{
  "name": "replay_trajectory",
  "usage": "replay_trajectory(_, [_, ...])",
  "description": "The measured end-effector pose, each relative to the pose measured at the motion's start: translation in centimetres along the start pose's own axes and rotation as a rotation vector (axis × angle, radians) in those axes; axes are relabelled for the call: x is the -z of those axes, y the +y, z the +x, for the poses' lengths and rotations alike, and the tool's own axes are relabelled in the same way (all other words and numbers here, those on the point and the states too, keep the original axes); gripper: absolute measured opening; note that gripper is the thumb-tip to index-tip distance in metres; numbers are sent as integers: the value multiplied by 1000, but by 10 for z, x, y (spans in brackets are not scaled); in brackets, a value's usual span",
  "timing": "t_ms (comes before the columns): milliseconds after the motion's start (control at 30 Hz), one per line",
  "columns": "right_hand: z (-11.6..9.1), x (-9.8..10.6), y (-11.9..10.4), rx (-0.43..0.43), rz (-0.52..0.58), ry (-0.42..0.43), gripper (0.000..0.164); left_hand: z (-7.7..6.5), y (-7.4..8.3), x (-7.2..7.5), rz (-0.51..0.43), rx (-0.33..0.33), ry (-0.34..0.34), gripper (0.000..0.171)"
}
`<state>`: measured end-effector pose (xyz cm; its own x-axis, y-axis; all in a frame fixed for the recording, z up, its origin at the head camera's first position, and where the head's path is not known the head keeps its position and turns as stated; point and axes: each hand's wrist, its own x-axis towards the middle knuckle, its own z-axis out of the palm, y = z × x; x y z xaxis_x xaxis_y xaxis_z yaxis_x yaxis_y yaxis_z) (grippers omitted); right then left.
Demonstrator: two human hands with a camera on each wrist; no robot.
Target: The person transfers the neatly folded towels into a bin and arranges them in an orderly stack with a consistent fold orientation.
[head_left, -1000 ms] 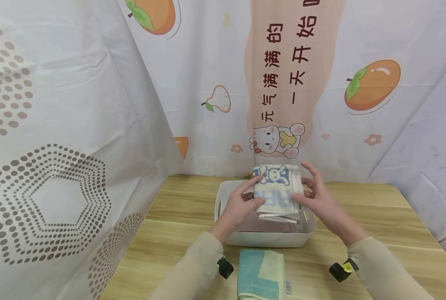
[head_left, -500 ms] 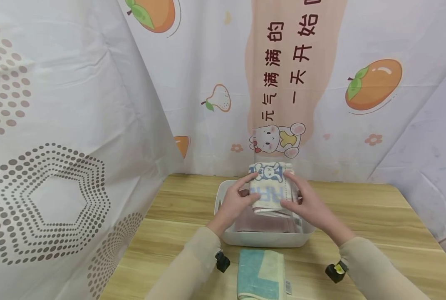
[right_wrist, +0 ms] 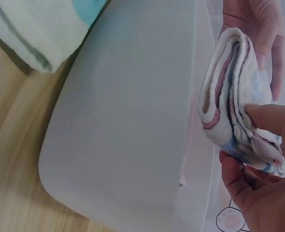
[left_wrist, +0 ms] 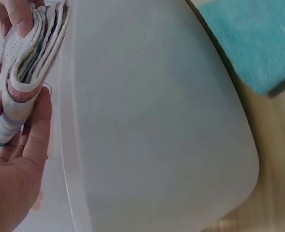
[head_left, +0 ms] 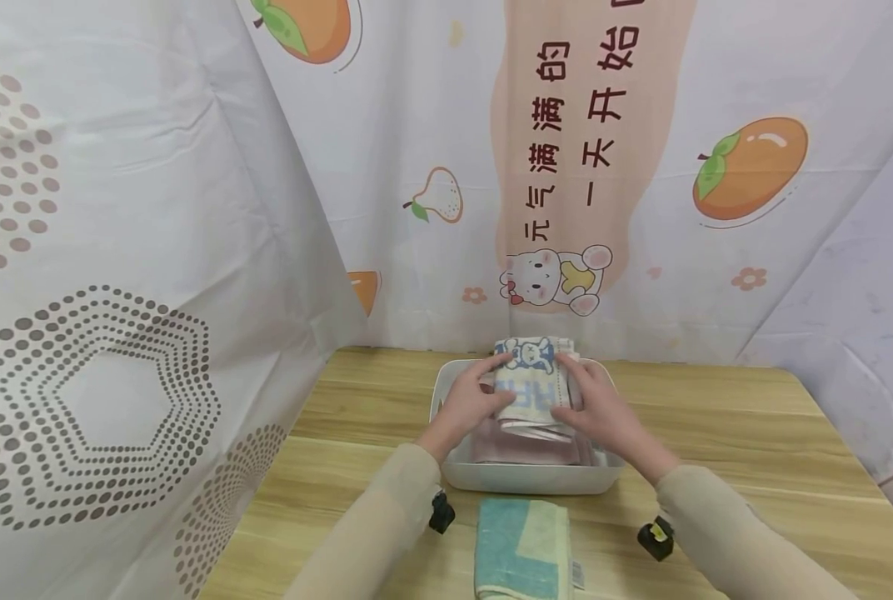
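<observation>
A folded white towel with a blue bear pattern (head_left: 531, 387) is held above the white plastic basket (head_left: 529, 478). My left hand (head_left: 467, 404) grips its left side, thumb on top and fingers underneath. On the opposite side my right hand (head_left: 600, 408) pinches the towel the same way. Both wrist views show the folded layers (left_wrist: 29, 63) edge-on, with pink and dark bands between them. Inside the basket, below the towel, lies a dusty-pink folded cloth (head_left: 525, 450), partly hidden by the towel and the hands.
A folded teal and cream towel (head_left: 523, 550) with a small tag lies on the wooden table (head_left: 746, 467) in front of the basket. Behind the table hangs a printed curtain (head_left: 416, 275), and another curtain (head_left: 117, 400) hangs along the left.
The bear towel has moved slightly left and lower over the basket, both hands moving with it. The right hand's fingers, earlier spread off its edge, have closed onto the towel.
</observation>
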<state>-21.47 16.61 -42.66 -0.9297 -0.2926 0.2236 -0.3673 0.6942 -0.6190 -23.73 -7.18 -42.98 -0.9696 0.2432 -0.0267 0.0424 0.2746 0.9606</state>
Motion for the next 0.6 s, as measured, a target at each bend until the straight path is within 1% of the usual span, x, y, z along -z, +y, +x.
replay_trajectory(67, [1, -3, 1, -10, 5, -10, 84, 1, -2, 0, 22, 14, -7, 62])
replay_trajectory(300, [3, -12, 6, -62, 24, -89, 85, 3, -10, 0, 98, 50, -27, 64])
replay_trajectory(533, [3, -17, 11, -113, 5, -151, 85, 2, -15, 0, 112, 119, -48, 67])
replay_trajectory(600, [3, -19, 12, -123, 10, -169, 85, 1, -17, 0, 134, 129, -52, 68])
